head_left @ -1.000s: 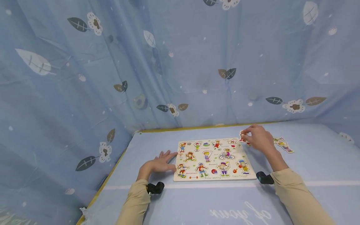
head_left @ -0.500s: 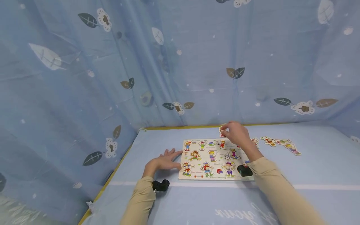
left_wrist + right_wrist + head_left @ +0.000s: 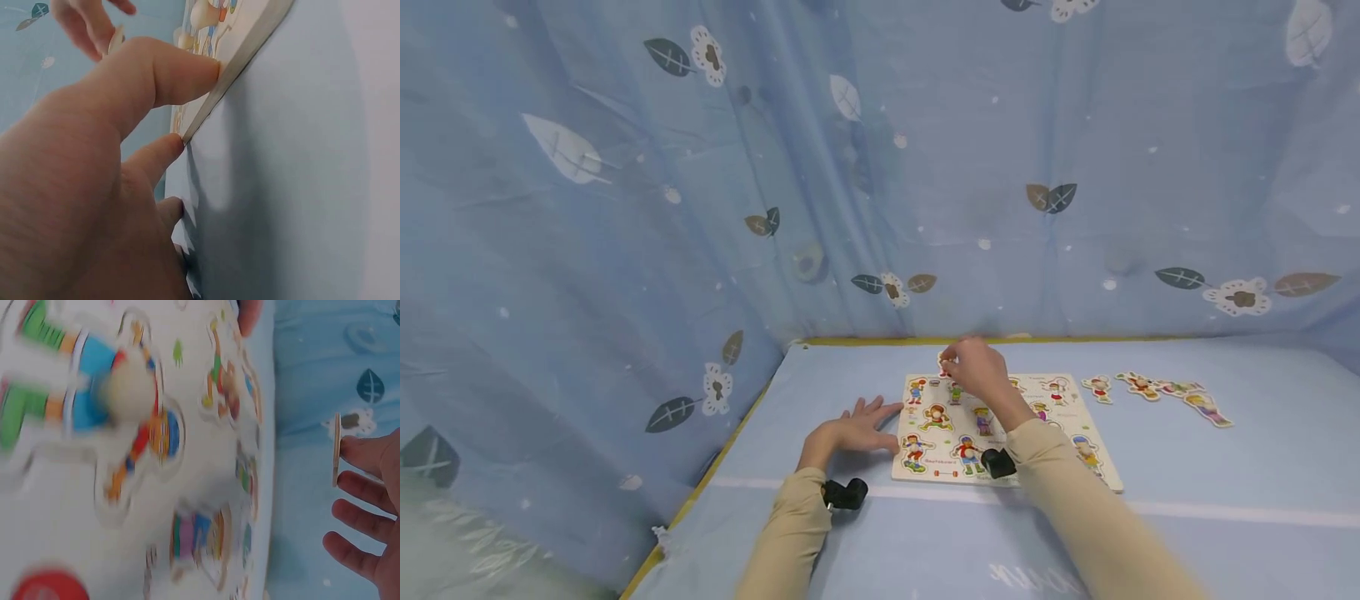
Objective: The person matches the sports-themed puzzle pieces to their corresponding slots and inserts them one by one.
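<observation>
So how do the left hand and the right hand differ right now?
The left hand has its fingers spread; the right hand pinches a puzzle piece. The left hand touches the left edge of the puzzle board; the right hand is raised in the air, clear of it. Both hands are bare, below tan sleeves.

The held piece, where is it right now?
In the head view, the held piece is pinched by the right hand, appearing just beyond the puzzle board, near its far left corner.
</observation>
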### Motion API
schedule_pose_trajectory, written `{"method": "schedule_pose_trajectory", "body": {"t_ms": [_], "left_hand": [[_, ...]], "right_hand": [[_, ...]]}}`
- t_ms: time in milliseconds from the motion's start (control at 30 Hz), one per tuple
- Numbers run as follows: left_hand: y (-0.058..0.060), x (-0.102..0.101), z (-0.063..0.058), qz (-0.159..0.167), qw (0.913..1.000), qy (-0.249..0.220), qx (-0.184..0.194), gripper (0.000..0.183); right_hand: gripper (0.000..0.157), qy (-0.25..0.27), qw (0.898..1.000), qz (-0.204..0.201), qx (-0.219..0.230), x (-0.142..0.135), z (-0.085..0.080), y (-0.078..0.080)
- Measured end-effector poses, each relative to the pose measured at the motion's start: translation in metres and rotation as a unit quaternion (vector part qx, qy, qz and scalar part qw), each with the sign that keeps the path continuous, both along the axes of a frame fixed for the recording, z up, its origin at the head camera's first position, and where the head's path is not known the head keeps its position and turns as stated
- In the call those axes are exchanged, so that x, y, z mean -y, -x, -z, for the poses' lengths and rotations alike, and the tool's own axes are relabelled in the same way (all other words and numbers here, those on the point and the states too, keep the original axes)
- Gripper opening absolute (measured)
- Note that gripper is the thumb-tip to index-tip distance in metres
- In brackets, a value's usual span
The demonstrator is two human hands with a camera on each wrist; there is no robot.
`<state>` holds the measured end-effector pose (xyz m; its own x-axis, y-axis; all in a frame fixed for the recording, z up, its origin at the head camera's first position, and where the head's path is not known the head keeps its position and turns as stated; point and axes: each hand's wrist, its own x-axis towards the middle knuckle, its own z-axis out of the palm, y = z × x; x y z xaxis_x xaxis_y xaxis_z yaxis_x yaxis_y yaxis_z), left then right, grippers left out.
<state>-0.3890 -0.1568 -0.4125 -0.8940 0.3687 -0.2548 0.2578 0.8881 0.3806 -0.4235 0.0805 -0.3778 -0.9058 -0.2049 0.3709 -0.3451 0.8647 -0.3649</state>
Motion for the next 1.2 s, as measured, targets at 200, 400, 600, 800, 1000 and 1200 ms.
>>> {"method": "schedule_pose_trajectory", "body": {"t_ms": [200, 400, 600, 800, 1000, 1200], "left_hand": [[0.001, -0.007, 0.003, 0.002, 1.0000, 0.000, 0.002, 0.084], [0.001, -0.012, 0.002, 0.006, 1.0000, 0.002, 0.006, 0.084], [0.003, -0.013, -0.002, 0.007, 1.0000, 0.005, -0.003, 0.084], [0.004, -0.007, 0.000, 0.005, 1.0000, 0.007, -0.003, 0.084], [0.003, -0.002, 0.001, 0.000, 1.0000, 0.006, 0.003, 0.082], [0.001, 0.002, 0.002, 0.001, 1.0000, -0.006, 0.004, 0.082]], "right_hand": [[0.017, -0.037, 0.999, -0.002, -0.014, 0.018, 0.017, 0.007], [0.012, -0.079, 0.997, -0.010, 0.013, 0.025, 0.030, 0.006], [0.009, -0.100, 0.991, -0.043, 0.073, 0.025, 0.018, 0.005], [0.013, -0.105, 0.986, -0.047, 0.121, 0.029, 0.016, 0.008], [0.008, -0.120, 0.985, -0.033, 0.122, 0.040, 0.015, 0.007], [0.039, -0.126, 0.986, -0.031, 0.103, 0.050, 0.016, 0.005]]}}
